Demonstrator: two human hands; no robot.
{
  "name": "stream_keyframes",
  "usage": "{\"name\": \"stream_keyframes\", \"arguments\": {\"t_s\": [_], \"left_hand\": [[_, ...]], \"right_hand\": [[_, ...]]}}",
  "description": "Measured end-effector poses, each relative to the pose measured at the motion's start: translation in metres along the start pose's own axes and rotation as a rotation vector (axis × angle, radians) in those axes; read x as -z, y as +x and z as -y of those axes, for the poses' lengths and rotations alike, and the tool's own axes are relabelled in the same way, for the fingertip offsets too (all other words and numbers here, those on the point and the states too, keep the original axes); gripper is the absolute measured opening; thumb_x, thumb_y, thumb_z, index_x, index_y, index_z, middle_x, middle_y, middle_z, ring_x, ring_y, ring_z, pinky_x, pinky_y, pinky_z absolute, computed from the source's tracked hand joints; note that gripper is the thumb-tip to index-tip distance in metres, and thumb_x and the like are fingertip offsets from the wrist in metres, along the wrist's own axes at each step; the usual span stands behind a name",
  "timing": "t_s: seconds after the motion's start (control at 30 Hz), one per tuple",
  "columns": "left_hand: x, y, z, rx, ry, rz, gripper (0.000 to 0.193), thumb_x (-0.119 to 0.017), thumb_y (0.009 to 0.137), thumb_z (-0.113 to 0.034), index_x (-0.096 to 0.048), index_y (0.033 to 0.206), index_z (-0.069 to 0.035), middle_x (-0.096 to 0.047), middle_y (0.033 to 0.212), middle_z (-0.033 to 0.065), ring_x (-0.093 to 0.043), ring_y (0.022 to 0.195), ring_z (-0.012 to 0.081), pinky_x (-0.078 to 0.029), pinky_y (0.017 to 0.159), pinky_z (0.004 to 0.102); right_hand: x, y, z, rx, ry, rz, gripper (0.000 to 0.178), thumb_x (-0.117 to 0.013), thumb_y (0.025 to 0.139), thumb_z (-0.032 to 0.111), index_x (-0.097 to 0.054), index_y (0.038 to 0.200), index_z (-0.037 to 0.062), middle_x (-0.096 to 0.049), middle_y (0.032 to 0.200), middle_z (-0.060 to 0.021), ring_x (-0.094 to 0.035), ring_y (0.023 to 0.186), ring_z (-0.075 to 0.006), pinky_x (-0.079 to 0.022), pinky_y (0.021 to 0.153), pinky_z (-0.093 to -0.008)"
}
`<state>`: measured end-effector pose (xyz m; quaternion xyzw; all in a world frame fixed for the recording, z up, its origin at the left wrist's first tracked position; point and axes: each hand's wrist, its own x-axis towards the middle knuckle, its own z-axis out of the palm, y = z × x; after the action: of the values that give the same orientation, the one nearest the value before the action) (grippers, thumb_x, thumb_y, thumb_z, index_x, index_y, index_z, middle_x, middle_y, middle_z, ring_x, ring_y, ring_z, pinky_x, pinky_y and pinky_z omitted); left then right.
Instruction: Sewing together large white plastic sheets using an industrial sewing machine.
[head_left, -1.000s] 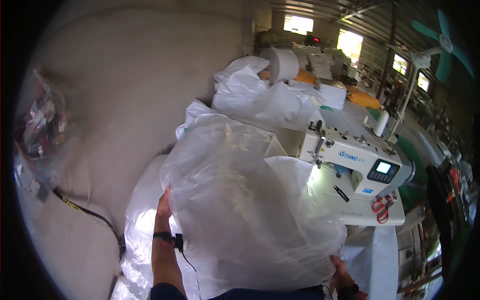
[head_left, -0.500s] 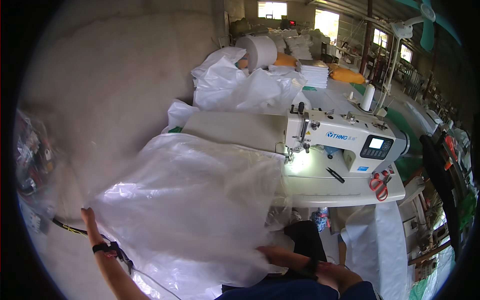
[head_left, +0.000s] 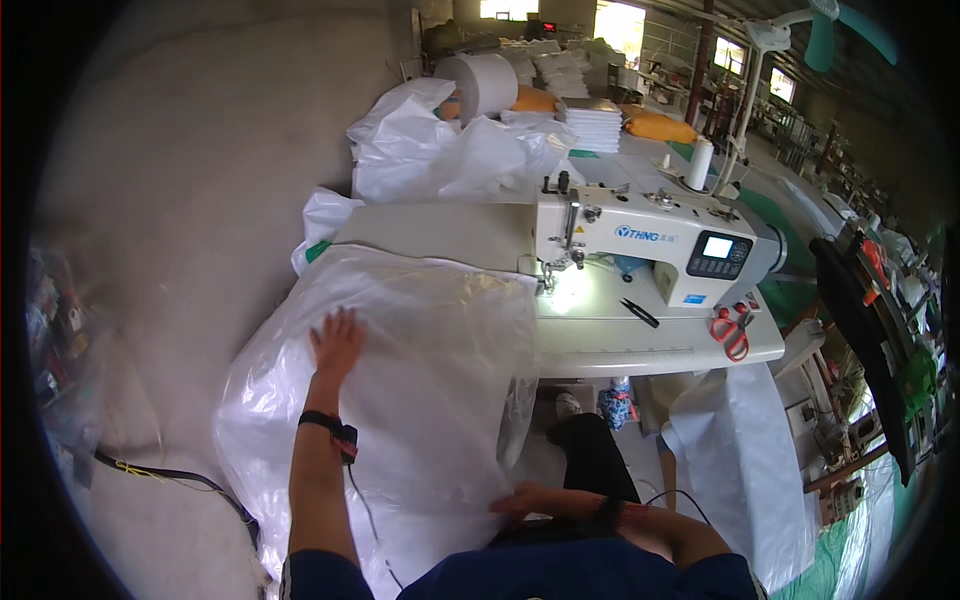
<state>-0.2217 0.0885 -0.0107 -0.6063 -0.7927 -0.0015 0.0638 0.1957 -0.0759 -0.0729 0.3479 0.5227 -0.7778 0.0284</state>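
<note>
Now flattening plastic sheet [head_left: 430, 390] along sewing table's [head_left: 650, 348] near edge with spread, no-longer-gripping left hand [head_left: 338, 345] — cannot confirm right hand's [head_left: 517, 500] hold.

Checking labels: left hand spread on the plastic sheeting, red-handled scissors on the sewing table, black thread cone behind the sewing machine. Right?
The thread cone behind the sewing machine is white, not black; see the head view. Left hand on the plastic sheeting and red-handled scissors on the sewing table: correct.
</note>
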Motion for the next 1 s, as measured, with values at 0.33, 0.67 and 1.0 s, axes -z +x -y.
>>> {"name": "stream_keyframes", "arguments": {"t_s": [0.33, 0.67, 1.0], "left_hand": [[0.082, 0.012, -0.059, -0.173, -0.211, -0.089, 0.039, -0.054, 0.092, -0.035, -0.060, 0.120, -0.009, -0.057, 0.127, 0.0185, -0.056, 0.115, 0.0385, -0.046, 0.093, 0.0526], [0.074, -0.200, -0.239, -0.506, -0.204, 0.207, 0.029, -0.059, 0.084, -0.034, -0.062, 0.082, -0.005, -0.065, 0.083, 0.0119, -0.065, 0.077, 0.0352, -0.052, 0.067, 0.0458], [0.107, -0.222, -0.174, -0.600, -0.060, -0.404, 0.013, -0.059, 0.070, -0.008, -0.056, 0.083, -0.009, -0.050, 0.080, 0.0074, -0.053, 0.077, 0.0258, -0.042, 0.066, 0.0380]], "right_hand": [[0.038, 0.013, -0.030, 0.197, -0.249, -0.217, 0.047, -0.063, 0.094, 0.036, -0.056, 0.131, 0.0083, -0.065, 0.112, -0.0073, -0.060, 0.099, -0.0154, -0.048, 0.085, -0.0294], [0.013, 0.020, -0.010, 0.641, -0.192, -0.319, 0.028, -0.062, 0.093, 0.026, -0.067, 0.106, 0.0018, -0.066, 0.090, -0.0038, -0.058, 0.087, -0.0116, -0.047, 0.076, -0.0292], [0.017, -0.010, 0.008, 0.260, -0.446, 0.054, 0.047, -0.055, 0.097, 0.040, -0.060, 0.122, 0.0004, -0.066, 0.110, -0.0113, -0.060, 0.099, -0.0205, -0.047, 0.089, -0.0350]]}}
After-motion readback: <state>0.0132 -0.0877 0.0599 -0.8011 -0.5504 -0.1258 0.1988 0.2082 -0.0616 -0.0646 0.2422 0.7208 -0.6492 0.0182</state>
